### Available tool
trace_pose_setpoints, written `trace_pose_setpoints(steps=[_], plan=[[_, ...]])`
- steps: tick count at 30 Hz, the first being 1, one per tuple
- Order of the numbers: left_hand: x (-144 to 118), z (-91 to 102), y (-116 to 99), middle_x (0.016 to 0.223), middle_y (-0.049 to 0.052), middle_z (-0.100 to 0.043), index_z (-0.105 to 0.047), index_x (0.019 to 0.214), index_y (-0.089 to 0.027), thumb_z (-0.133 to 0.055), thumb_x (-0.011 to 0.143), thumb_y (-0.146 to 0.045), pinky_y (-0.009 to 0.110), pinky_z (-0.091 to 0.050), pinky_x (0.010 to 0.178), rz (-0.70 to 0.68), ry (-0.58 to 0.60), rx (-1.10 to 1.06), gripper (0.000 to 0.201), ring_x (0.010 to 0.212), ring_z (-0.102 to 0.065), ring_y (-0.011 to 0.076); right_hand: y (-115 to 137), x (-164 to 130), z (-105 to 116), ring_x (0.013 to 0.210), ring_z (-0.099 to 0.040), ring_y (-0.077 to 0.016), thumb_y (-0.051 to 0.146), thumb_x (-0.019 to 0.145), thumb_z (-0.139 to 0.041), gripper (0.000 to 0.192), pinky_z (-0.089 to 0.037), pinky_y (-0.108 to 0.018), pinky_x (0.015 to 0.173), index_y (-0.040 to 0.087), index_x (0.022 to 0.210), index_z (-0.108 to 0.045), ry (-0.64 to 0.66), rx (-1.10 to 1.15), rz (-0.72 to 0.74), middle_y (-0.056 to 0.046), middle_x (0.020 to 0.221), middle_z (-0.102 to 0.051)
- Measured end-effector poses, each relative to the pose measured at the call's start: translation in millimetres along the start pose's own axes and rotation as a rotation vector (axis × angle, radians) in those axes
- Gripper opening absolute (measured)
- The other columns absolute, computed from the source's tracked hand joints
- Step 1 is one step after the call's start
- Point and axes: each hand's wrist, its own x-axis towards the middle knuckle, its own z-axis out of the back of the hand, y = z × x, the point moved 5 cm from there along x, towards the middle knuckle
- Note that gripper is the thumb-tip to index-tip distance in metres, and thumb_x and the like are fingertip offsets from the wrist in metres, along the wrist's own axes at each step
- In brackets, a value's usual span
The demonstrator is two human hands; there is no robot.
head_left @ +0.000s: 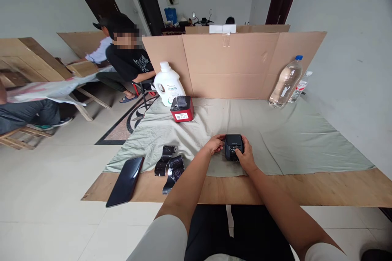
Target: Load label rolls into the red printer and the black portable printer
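A small black box-shaped device (233,142) rests on the pale green cloth (275,138) near the table's front. My left hand (215,144) holds its left side. My right hand (245,155) grips its right side, thumb lying across its front face. To the left of my left arm lie two loose rolls of black tape or film (170,166), partly unrolled. A red and black device (182,109) stands farther back on the cloth.
A black phone (125,181) overhangs the plywood table's (306,189) front left edge. A white detergent jug (168,84) and clear water bottles (286,82) stand before a cardboard screen (232,65). Other people sit at the left.
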Motion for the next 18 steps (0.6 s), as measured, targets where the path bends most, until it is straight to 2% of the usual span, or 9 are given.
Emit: trace_pose_setpoints(steps=[5, 9, 11, 14, 16, 18], plan=[[-1.8, -0.4, -2.2, 0.145, 0.008, -0.047, -0.049, 0.137, -0.027, -0.054, 0.069, -0.001, 0.014, -0.027, 0.034, -0.073, -0.01, 0.08, 0.073, 0.043, -0.045, -0.0019, -1.0, 2.6, -1.9, 0.12, -0.051, -0.0293, 0.035, 0.074, -0.052, 0.061, -0.039, -0.051, 0.105, 0.016, 0.131, -0.048, -0.024, -0.042, 0.006, -0.015, 0.128, -0.056], [-1.9, -0.7, -2.7, 0.14, 0.008, -0.052, -0.049, 0.138, -0.026, -0.052, 0.065, 0.001, 0.015, -0.023, 0.033, -0.045, -0.054, 0.084, 0.078, 0.038, -0.039, -0.0028, 0.3, 8.8, 0.8, 0.119, -0.054, -0.0279, 0.037, 0.073, -0.053, 0.061, -0.044, -0.048, 0.101, 0.017, 0.131, -0.05, 0.023, -0.032, 0.022, -0.014, 0.13, -0.057], [-2.6, -1.7, -3.7, 0.139, 0.007, -0.053, -0.049, 0.137, -0.025, -0.05, 0.064, 0.001, 0.015, -0.021, 0.032, -0.034, -0.072, 0.08, 0.078, 0.037, -0.036, -0.0029, 2.0, 15.0, 5.0, 0.11, -0.06, -0.0249, 0.038, 0.077, -0.051, 0.058, -0.05, -0.043, 0.092, 0.019, 0.132, -0.05, 0.098, -0.085, 0.023, -0.012, 0.129, -0.059], [-5.0, -2.9, -5.6, 0.139, 0.007, -0.053, -0.049, 0.137, -0.024, -0.049, 0.065, 0.001, 0.015, -0.023, 0.032, -0.037, -0.073, 0.079, 0.076, 0.038, -0.038, -0.0023, 6.7, 31.4, 15.6, 0.084, -0.068, -0.0202, 0.041, 0.085, -0.046, 0.047, -0.054, -0.037, 0.075, 0.022, 0.127, -0.056, 0.258, -0.227, 0.047, -0.01, 0.117, -0.068], [-6.8, -2.8, -6.2, 0.137, 0.008, -0.054, -0.05, 0.137, -0.023, -0.05, 0.066, 0.0, 0.014, -0.026, 0.033, -0.028, -0.06, 0.076, 0.075, 0.04, -0.041, -0.0014, 12.6, 47.3, 24.7, 0.074, -0.069, -0.021, 0.043, 0.083, -0.052, 0.042, -0.053, -0.036, 0.07, 0.023, 0.118, -0.062, 0.336, -0.304, 0.083, -0.008, 0.103, -0.073], [-8.0, -1.9, -6.4, 0.133, 0.008, -0.058, -0.051, 0.135, -0.023, -0.052, 0.066, 0.0, 0.014, -0.029, 0.035, -0.015, -0.045, 0.07, 0.073, 0.041, -0.044, -0.0006, 21.3, 65.0, 30.6, 0.074, -0.069, -0.0239, 0.043, 0.072, -0.066, 0.041, -0.052, -0.036, 0.07, 0.023, 0.108, -0.067, 0.394, -0.367, 0.138, -0.007, 0.093, -0.074]])
